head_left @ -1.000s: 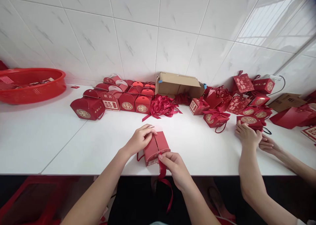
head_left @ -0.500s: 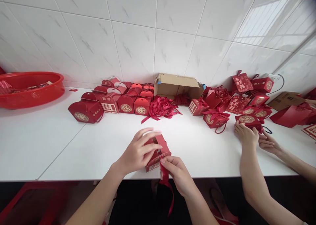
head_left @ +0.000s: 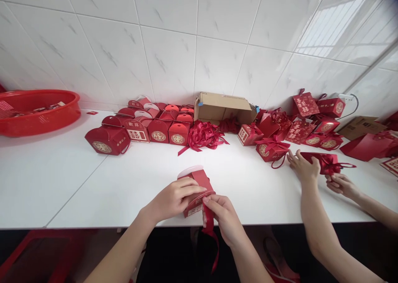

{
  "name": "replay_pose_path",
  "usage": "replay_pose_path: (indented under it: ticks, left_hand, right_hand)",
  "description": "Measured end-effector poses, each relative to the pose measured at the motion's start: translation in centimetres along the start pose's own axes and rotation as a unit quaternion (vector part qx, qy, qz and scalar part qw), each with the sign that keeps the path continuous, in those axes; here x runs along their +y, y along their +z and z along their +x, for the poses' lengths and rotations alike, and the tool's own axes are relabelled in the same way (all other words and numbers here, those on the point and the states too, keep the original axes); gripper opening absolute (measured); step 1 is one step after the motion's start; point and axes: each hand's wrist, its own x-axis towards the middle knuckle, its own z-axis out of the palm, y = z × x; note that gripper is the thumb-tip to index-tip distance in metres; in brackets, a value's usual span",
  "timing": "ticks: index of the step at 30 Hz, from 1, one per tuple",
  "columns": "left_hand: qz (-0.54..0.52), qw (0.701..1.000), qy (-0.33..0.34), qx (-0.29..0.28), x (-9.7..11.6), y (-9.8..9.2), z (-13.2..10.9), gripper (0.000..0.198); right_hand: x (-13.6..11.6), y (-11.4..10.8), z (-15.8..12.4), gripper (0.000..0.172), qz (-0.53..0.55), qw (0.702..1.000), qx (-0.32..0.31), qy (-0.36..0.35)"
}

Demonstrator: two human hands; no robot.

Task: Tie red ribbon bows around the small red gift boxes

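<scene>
A small red gift box (head_left: 201,180) with gold-and-white print sits near the table's front edge, right before me. My left hand (head_left: 174,198) rests across it from the left, fingers bent over its top flaps and holding them down. At the box's right front, my right hand (head_left: 222,216) pinches a red ribbon (head_left: 210,227) between thumb and forefinger, against the flap's edge. The ribbon's tail hangs past the table edge. My fingers hide part of the box's left side.
Red gift boxes (head_left: 158,130) stand in rows behind, beside a ribbon heap (head_left: 205,136) and an open cardboard box (head_left: 224,105). A red plastic basket (head_left: 40,117) is at left. On the right, a co-worker's hands (head_left: 304,169) handle a ribboned box (head_left: 320,160) near finished-looking boxes (head_left: 271,150).
My left hand has come down onto the box, and its top flaps are now folded over. My right hand keeps its pinch. The co-worker's box has turned, its ribbon pulled outward.
</scene>
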Motion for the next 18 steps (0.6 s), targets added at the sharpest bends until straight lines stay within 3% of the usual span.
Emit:
replay_pose_path:
  ticks: [7,18]
  left_hand:
    - [0.014,0.999,0.030,0.015,-0.49,0.41,-0.33,0.028]
    - [0.101,0.990,0.085,0.052,-0.40,0.53,0.07,0.020]
  right_hand:
    - [0.12,0.47,0.02,0.040,-0.005,1.000,0.018,0.008]
    - [0.28,0.54,-0.01,0.037,-0.077,0.995,0.046,-0.051]
